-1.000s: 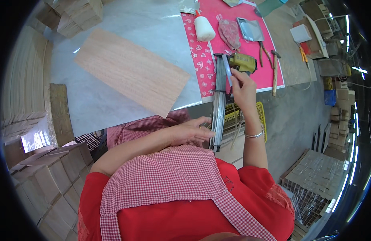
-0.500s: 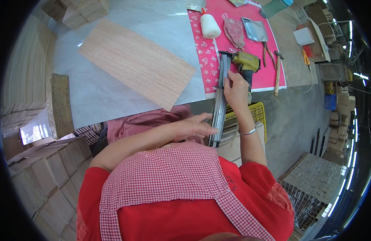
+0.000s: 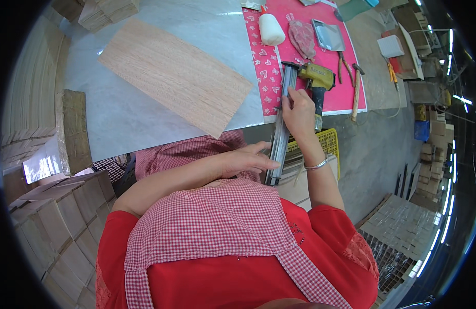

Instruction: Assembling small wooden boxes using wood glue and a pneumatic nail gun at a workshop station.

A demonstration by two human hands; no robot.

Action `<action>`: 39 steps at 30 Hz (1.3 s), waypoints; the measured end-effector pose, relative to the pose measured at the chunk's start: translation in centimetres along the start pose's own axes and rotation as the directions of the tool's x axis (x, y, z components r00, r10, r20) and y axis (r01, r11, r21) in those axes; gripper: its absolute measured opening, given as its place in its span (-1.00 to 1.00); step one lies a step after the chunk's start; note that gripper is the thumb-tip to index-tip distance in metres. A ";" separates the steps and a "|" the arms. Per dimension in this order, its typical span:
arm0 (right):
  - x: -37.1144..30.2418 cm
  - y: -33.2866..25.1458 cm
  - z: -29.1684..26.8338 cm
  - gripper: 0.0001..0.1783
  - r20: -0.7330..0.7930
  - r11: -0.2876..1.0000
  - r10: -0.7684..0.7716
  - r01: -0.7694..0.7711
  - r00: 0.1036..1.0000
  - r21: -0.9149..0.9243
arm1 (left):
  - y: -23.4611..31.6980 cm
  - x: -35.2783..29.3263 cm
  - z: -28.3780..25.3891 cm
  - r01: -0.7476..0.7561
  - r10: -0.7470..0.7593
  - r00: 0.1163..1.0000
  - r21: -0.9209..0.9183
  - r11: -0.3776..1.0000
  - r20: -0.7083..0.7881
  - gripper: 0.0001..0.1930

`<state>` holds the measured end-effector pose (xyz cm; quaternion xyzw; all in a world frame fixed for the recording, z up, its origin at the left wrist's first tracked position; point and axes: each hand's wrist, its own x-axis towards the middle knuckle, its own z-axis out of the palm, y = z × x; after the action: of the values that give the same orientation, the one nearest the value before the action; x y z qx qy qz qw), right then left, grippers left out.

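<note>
A yellow nail gun (image 3: 319, 76) with a black handle lies on the pink sheet at the table's front right edge. Its long grey metal magazine (image 3: 281, 147) juts out over the edge toward my body. My left hand (image 3: 245, 158) reaches across my apron and grips the magazine near its close end, fingers on both sides. Farther up, my right hand (image 3: 299, 110) has curled fingers pinched on the magazine, beside the handle. What lies under those fingertips is hidden. Left of the gun, a thin wooden board (image 3: 176, 74) rests slantwise on the grey tabletop.
On the pink sheet (image 3: 336, 103) are a white glue bottle (image 3: 271, 30), a pinkish cloth (image 3: 301, 40), a clear packet (image 3: 328, 35), pliers (image 3: 345, 67) and a hammer (image 3: 356, 95). A yellow crate (image 3: 329, 147) stands below the edge. Stacked wooden pieces (image 3: 68, 211) fill the left.
My right hand has slid slightly up and left along the magazine. The left hand remains by its close end. The whole view has shifted a little.
</note>
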<state>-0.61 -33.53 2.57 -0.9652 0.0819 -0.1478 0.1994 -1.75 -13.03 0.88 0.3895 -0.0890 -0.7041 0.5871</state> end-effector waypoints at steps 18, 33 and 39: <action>2.6 3.8 -3.8 -0.67 -0.244 0.932 -0.332 0.276 0.911 -0.236 | -1.5 -1.4 2.6 -0.292 0.517 0.853 0.751 0.592 -0.076 0.11; -5.4 -0.8 -8.8 -0.73 0.048 0.706 0.416 -0.356 0.908 0.613 | 1.8 -3.4 2.8 -0.031 0.840 0.461 0.951 -0.308 0.287 -0.68; -6.3 -5.4 -14.5 -0.69 -0.314 0.753 0.411 -0.124 0.856 0.646 | 5.8 -4.6 3.6 -0.029 0.864 0.276 0.902 -0.431 0.422 -0.76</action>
<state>-10.63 -32.49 15.86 -0.7686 0.2141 -0.3477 0.4924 0.29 -11.77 8.75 0.7358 -0.5290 0.1784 0.3833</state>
